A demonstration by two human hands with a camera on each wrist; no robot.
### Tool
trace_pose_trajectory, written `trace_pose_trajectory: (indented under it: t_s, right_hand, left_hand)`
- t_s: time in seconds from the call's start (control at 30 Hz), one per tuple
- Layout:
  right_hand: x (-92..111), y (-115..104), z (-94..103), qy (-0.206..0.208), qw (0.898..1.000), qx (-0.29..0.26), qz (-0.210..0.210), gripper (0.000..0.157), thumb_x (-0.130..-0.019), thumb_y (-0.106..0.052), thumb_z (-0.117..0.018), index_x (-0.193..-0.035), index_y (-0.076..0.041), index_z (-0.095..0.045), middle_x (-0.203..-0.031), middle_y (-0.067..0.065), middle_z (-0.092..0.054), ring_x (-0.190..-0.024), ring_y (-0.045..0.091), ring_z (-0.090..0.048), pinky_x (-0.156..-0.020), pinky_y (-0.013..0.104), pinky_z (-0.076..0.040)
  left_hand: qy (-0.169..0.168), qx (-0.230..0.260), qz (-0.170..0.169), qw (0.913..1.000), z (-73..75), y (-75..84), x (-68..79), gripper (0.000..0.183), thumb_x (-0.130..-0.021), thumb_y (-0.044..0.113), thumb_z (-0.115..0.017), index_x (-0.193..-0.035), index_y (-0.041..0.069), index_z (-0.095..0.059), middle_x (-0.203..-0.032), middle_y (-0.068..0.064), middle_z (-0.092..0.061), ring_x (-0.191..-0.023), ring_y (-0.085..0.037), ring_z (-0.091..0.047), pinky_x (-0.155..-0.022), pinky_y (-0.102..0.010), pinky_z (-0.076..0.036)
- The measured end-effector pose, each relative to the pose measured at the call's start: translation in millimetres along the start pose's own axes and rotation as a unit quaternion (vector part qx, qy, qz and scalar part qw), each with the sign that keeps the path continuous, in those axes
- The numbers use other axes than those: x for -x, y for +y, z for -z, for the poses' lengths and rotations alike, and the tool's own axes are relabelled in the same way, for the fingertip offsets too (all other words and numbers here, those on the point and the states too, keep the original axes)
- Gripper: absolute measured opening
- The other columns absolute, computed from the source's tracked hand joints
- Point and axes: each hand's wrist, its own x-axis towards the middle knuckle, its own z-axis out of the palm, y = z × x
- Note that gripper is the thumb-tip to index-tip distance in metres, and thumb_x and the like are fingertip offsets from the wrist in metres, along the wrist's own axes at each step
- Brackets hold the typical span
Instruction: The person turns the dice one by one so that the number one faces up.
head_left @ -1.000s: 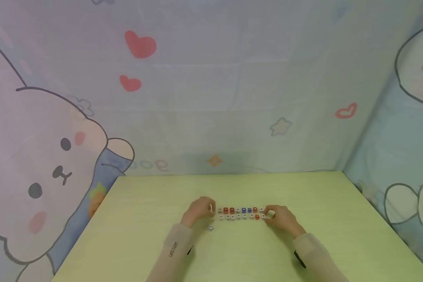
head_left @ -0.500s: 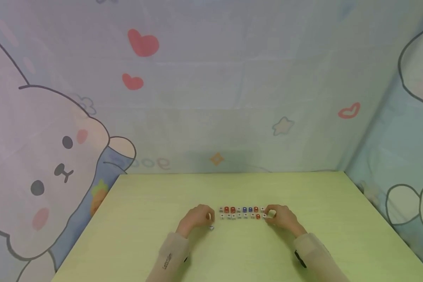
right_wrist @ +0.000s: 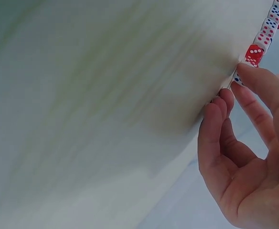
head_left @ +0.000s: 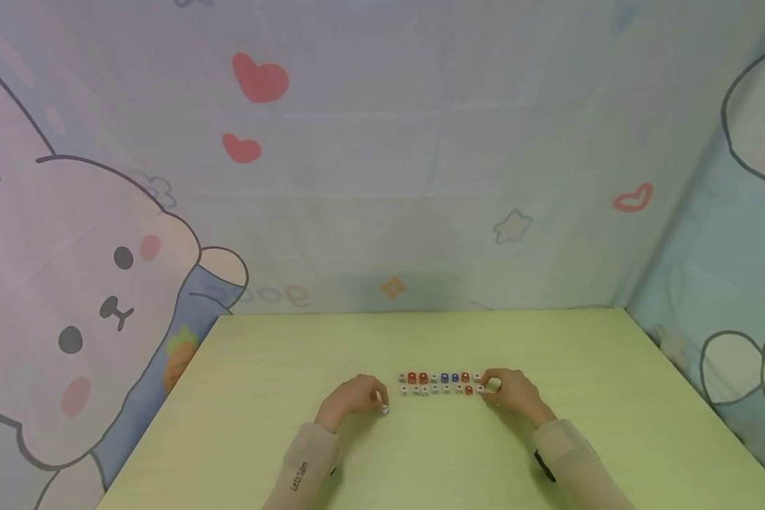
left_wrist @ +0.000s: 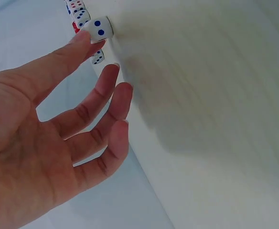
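Note:
My left hand (head_left: 355,395) pinches a white die (left_wrist: 100,29) between thumb and index finger, in front of the left end of two rows of dice. Two blue dots show on the face turned to the left wrist camera; the other three fingers are spread and loosely bent. At the rows' right end, my right hand (head_left: 513,393) has thumb and index fingertip on a white end die (right_wrist: 237,78), mostly covered by them. White, red and blue dice make up the back row; the front row is white with one red die (head_left: 468,390).
A pale yellow-green table (head_left: 280,354) carries the dice. Behind it hangs a printed cloth (head_left: 389,177) with hearts and cartoon animals, which continues along both sides.
My left hand has drawn back from the rows' left end toward the front and taken hold of the loose white die. The right hand stays at the right end.

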Motion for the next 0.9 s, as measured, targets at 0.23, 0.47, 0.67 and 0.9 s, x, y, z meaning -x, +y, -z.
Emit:
trace_pose_trajectory:
  t_s: [0.23, 0.47, 0.67, 0.9]
  right_hand:
    - [2.2, -1.4, 0.6, -0.005, 1.000, 0.005, -0.006, 0.015, -0.075, -0.018, -0.068, -0.089, -0.018, -0.063, -0.073, 0.003, -0.058, -0.061, 0.013, -0.047, -0.047, 0.025, -0.033]
    - [1.7, -1.3, 0.6, -0.003, 1.000, 0.009, -0.005, 0.016, -0.075, -0.018, -0.069, -0.090, -0.017, -0.062, -0.073, 0.002, -0.058, -0.061, 0.013, -0.046, -0.047, 0.025, -0.033]
    - [0.6, -0.2, 0.1, -0.002, 1.000, 0.010, -0.006, 0.016, -0.075, -0.019, -0.069, -0.089, -0.018, -0.062, -0.078, 0.004, -0.060, -0.063, 0.014, -0.047, -0.047, 0.025, -0.033]
    - [0.1, -0.9, -0.7, 0.005, 1.000, 0.010, -0.007, 0.017, -0.074, -0.019, -0.070, -0.089, -0.020, -0.062, -0.073, 0.002, -0.058, -0.061, 0.013, -0.046, -0.046, 0.025, -0.031]
  left_hand:
    - [0.011, 0.009, 0.006, 0.9999, -1.9, -0.3, 0.8, 0.007, -0.073, 0.010, -0.069, -0.078, 0.014, -0.067, -0.087, -0.002, -0.060, -0.078, -0.016, -0.052, -0.067, -0.033, -0.043]
    - [0.019, 0.011, 0.000, 0.9998, -1.6, 4.2, 3.4, 0.008, -0.071, 0.008, -0.070, -0.073, 0.012, -0.063, -0.085, -0.002, -0.058, -0.076, -0.015, -0.049, -0.064, -0.032, -0.040]
    - [0.027, -0.008, -0.018, 0.9994, -3.4, 6.4, 3.6, 0.013, -0.069, 0.007, -0.071, -0.073, 0.012, -0.059, -0.094, -0.007, -0.059, -0.087, -0.021, -0.053, -0.070, -0.036, -0.043]
    - [0.029, -0.011, -0.024, 0.9993, -7.4, 3.0, 3.1, 0.017, -0.068, 0.010, -0.073, -0.075, 0.014, -0.058, -0.096, -0.007, -0.057, -0.089, -0.022, -0.053, -0.068, -0.035, -0.043]
